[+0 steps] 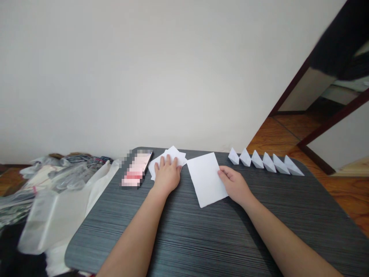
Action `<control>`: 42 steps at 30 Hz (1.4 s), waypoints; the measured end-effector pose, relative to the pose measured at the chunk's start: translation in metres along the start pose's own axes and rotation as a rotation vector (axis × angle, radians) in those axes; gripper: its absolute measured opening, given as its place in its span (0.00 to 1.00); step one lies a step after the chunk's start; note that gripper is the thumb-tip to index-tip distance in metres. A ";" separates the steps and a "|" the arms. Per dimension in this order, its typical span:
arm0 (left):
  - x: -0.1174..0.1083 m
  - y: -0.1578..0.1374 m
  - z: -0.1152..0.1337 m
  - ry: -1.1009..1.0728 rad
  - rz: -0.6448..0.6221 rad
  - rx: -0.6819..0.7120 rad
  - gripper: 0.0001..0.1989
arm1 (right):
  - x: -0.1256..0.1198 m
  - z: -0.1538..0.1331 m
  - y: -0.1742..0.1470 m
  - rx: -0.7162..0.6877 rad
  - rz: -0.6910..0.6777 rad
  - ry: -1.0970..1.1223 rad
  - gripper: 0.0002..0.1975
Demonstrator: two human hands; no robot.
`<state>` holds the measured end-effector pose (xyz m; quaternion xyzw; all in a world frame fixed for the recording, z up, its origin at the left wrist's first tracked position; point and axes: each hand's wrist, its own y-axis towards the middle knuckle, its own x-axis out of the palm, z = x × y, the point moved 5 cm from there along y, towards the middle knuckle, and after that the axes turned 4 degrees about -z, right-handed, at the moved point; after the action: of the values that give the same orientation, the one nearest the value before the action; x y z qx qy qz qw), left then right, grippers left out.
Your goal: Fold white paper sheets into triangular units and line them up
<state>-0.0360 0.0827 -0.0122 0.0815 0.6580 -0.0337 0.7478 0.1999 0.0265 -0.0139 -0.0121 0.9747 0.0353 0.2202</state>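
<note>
A sheet of white paper [205, 179] is pinched at its right edge between the thumb and fingers of my right hand [234, 184]. My left hand [167, 175] lies with fingers spread on a loose pile of white paper sheets [180, 157], whose corners stick out at different angles. The held sheet's upper left corner comes close to the pile; whether they touch I cannot tell. Along the far right of the table stand several folded white paper shapes [257, 159] in a row, pointed at the top.
The dark wood-grain table [184, 238] has rounded corners and meets a white wall [173, 77]. A phone [135, 169], its screen blurred out, lies left of the pile. Plastic bags and cloth [72, 177] are heaped beside the table's left edge. A doorway [314, 92] opens at right.
</note>
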 end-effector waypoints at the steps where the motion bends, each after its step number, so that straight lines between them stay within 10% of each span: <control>1: -0.001 0.000 0.000 0.001 -0.003 -0.001 0.23 | 0.000 0.000 0.000 0.000 -0.002 -0.001 0.14; 42: -0.017 -0.013 0.011 -0.001 -0.029 -0.010 0.31 | 0.002 0.003 0.002 0.006 -0.017 -0.005 0.13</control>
<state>-0.0298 0.0669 0.0049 0.0681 0.6590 -0.0413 0.7479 0.1997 0.0283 -0.0171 -0.0196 0.9742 0.0305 0.2228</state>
